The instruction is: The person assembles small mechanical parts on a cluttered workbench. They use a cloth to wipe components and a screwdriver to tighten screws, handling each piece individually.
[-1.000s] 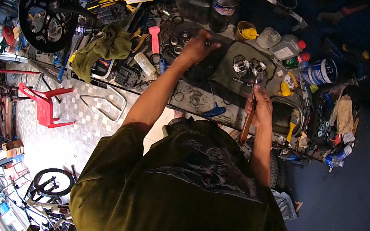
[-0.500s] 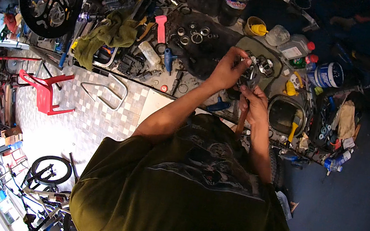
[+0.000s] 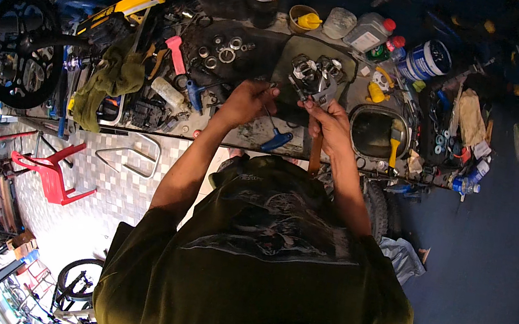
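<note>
My right hand [image 3: 332, 127] grips an adjustable wrench [image 3: 325, 96] with a silver head and a brownish-orange handle pointing toward me. A thin metal rod, perhaps an axle [image 3: 295, 89], sticks out left of the wrench head; I cannot tell how it is held. My left hand [image 3: 248, 103] is closed to the left of it, fingertips pinched around something small and dark. Just beyond the wrench, silver-and-black metal parts resembling bike pedals [image 3: 305, 68] lie on a greenish mat [image 3: 288, 49]. A blue-handled hex key [image 3: 277, 140] lies on the bench between my hands, nearer to me.
Metal rings [image 3: 226, 55] lie on a dark mat. To the left are another blue-handled tool [image 3: 196, 94], a pink-handled tool [image 3: 174, 52] and a green cloth [image 3: 107, 79]. On the right stand a black tray [image 3: 356, 136] with a yellow brush [image 3: 395, 142], bottles and a white-and-blue bucket [image 3: 426, 59].
My left hand has drawn away leftward from the wrench and rod, where both hands were close together. My right hand still holds the wrench. The whole view has shifted.
</note>
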Motion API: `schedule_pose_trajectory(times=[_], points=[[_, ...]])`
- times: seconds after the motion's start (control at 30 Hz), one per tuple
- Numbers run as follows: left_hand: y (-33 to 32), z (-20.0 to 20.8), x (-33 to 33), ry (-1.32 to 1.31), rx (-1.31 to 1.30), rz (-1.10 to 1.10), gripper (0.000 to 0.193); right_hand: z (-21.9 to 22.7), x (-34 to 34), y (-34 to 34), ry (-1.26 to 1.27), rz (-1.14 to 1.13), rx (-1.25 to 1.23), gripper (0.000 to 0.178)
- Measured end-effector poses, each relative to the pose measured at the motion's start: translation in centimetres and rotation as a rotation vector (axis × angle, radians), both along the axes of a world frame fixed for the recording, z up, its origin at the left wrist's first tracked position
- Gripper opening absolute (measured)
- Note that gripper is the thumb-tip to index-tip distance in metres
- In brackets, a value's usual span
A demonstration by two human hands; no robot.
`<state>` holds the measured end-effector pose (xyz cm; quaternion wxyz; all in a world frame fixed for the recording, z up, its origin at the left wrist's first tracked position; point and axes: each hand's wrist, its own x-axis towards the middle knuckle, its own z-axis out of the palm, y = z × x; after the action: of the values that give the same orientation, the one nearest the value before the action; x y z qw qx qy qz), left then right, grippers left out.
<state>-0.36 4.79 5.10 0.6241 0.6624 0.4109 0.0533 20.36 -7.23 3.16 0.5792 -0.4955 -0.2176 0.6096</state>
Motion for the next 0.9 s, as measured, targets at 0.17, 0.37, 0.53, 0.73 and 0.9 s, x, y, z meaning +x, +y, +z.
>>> schedule_pose_trajectory(times=[0.17,0.37,0.53,0.73,0.9], points=[[-0.8,-0.1,0.5,-0.219,0.015,0.094,0.028,-0.1,0.0,-0.4,0.004,-0.034,0.006,0.020],[-1.0,1.4,1.5,-0.552,-0.395,0.363,0.028,-0.3,0.2,-0.7,0.024,-0.081,0.029,0.022],[-1.5,1.1,2.1,-0.467,-0.222,0.412,0.029,0.0,0.2,-0.8,0.033,-0.095,0.034,0.024],[-1.8,2.1,1.7,-0.455,-0.227,0.333,0.033,-0.1,0.2,-0.6,-0.018,-0.079,0.006,0.023],[-2.0,3.8,1.8,-0.467,-0.402,0.319,0.039,-0.1,0.1,-0.4,-0.013,-0.077,0.037,0.022]])
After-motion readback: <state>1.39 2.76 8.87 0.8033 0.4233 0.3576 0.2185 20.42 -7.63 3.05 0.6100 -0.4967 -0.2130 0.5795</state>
